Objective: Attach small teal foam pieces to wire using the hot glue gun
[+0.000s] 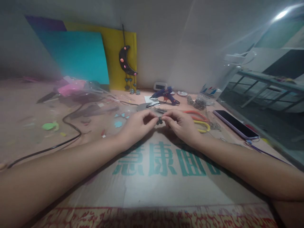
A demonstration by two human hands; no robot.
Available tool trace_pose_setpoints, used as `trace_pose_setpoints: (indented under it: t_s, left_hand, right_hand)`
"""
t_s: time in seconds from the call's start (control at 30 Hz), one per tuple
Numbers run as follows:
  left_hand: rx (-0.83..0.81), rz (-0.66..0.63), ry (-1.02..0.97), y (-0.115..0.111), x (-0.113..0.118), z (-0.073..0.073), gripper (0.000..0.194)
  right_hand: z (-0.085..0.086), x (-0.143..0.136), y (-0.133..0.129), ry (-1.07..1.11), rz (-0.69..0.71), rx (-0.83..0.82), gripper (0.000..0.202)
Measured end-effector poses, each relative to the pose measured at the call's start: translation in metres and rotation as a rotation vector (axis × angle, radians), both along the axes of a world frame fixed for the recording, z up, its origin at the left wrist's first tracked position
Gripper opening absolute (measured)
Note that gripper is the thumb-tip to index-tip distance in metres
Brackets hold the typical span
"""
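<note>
A small dark flower-shaped piece (159, 120) is pinched between the fingertips of both hands, above the cardboard with green printed characters (162, 158). My left hand (140, 125) has thumb and forefinger closed on its left side. From the right, my right hand (179, 123) pinches it the same way, its other fingers curled. Pale blue cut-outs, one flower-shaped (118, 124), lie left of my left hand. Scissors with orange and yellow handles (201, 126) lie partly hidden behind my right hand.
A blue glue gun (165, 95) lies near the wall, below a hanging black moon ornament (125, 61). At right are a phone (235, 124) and a clear plastic container (211, 91). A black cable (71, 125) curves across the left side, near pink plastic wrapping (72, 87).
</note>
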State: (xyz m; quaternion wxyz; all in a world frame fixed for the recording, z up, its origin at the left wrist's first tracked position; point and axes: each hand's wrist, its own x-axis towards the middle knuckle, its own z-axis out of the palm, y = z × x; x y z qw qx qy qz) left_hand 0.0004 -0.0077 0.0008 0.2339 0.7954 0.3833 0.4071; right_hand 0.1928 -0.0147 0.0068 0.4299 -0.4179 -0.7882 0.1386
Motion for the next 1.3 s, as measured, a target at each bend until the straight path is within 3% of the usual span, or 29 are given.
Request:
trace_pose_setpoints:
  t_s: [0.3, 0.53, 0.73, 0.87, 0.97, 1.3]
  left_hand:
    - [-0.007, 0.011, -0.025, 0.000, 0.000, 0.000, 0.014]
    - [-0.096, 0.093, -0.111, 0.003, -0.002, 0.001, 0.018]
    - [-0.098, 0.098, -0.130, 0.003, -0.002, 0.000, 0.019]
    - [-0.066, 0.084, -0.106, 0.002, -0.002, 0.001, 0.018]
    - [-0.042, 0.090, -0.091, 0.002, -0.002, 0.001, 0.018]
    - [-0.032, 0.065, -0.068, 0.001, -0.001, 0.002, 0.019]
  right_hand:
    - [-0.004, 0.000, -0.001, 0.142, 0.110, -0.142, 0.011]
    - [-0.006, 0.001, 0.003, 0.082, 0.162, -0.110, 0.052]
    - [-0.006, -0.003, 0.004, 0.139, 0.081, -0.144, 0.029]
    - [0.001, -0.002, 0.002, 0.124, -0.012, -0.132, 0.003]
    - [0.005, -0.001, -0.001, 0.084, -0.065, -0.096, 0.011]
    - [0.000, 0.001, -0.004, -0.038, -0.003, -0.032, 0.019]
